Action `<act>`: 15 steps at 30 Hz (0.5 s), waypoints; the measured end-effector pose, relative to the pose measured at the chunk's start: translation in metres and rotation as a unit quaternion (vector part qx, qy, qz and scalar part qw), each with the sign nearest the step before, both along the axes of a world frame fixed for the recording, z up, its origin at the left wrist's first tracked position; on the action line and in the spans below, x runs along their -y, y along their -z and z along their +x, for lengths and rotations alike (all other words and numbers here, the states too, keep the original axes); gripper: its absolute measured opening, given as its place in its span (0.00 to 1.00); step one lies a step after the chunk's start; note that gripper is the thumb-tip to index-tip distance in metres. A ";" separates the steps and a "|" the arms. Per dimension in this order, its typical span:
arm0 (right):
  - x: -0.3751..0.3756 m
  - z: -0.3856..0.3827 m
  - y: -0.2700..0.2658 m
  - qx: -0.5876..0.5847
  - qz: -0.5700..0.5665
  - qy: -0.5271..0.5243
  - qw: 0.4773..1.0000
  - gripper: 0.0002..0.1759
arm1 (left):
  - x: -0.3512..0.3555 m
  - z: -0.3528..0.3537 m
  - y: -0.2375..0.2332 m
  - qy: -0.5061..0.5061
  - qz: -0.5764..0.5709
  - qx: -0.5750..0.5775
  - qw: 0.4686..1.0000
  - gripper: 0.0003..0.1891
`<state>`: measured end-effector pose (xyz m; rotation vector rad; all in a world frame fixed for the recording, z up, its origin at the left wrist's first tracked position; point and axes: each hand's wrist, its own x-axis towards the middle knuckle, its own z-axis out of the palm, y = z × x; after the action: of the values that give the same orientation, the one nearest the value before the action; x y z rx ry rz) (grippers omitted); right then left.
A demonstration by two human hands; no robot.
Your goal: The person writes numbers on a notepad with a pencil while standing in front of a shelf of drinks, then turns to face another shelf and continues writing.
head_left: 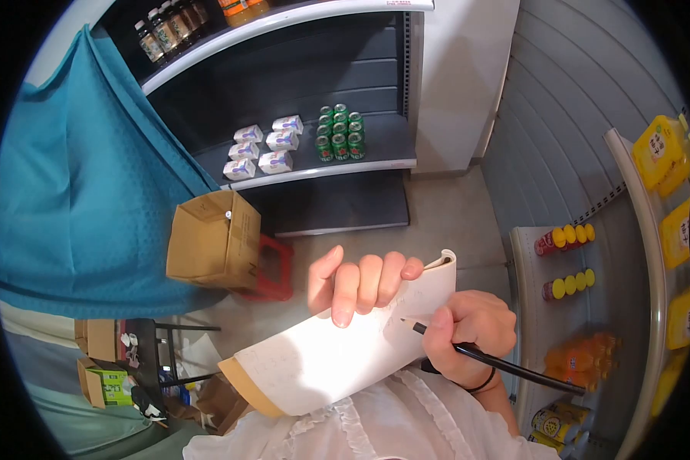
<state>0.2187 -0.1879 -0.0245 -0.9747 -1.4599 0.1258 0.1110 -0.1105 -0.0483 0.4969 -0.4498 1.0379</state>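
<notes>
A notebook lies tilted in front of my chest, its white page facing me with faint handwriting near the upper right. My left hand grips it at the far edge, fingers curled over onto the page. In my right hand is a black pencil, held between thumb and fingers. Its pale, sharpened tip points at the written part of the page, close to the left hand's fingers. A dark band circles the right wrist.
Ahead stands a shelf with white packs and green cans. A cardboard box sits on a red stool at left, beside a blue cloth. Shelving at right holds yellow-capped bottles and yellow jugs.
</notes>
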 end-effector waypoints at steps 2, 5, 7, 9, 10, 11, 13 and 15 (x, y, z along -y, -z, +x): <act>-0.002 0.000 0.001 0.002 0.003 -0.005 1.000 0.17 | 0.000 0.000 -0.001 -0.002 -0.001 0.001 1.000 0.33; -0.003 0.001 0.001 0.005 0.007 -0.012 1.000 0.18 | 0.000 0.001 -0.002 -0.008 0.004 0.002 1.000 0.33; -0.004 0.002 0.001 0.004 0.004 -0.016 1.000 0.18 | -0.001 0.002 -0.002 -0.014 0.007 0.000 1.000 0.33; -0.006 0.002 0.001 0.000 0.003 -0.016 1.000 0.18 | -0.002 0.002 -0.001 -0.018 0.007 -0.005 1.000 0.33; -0.007 0.002 0.001 -0.001 0.004 -0.017 1.000 0.18 | -0.002 0.003 -0.001 -0.020 0.007 -0.006 1.000 0.33; -0.007 0.002 0.000 -0.004 0.005 -0.017 1.000 0.18 | -0.002 0.004 0.000 -0.022 0.009 -0.002 1.000 0.32; -0.008 0.003 0.001 -0.007 0.006 -0.016 1.000 0.18 | -0.002 0.005 0.000 -0.023 0.011 0.000 1.000 0.32; -0.006 0.006 0.004 0.004 -0.004 -0.014 1.000 0.18 | -0.001 0.006 0.000 -0.028 0.002 0.001 1.000 0.32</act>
<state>0.2244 -0.1814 -0.0281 -0.9630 -1.4814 0.1489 0.1174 -0.1091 -0.0485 0.5140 -0.4417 1.0910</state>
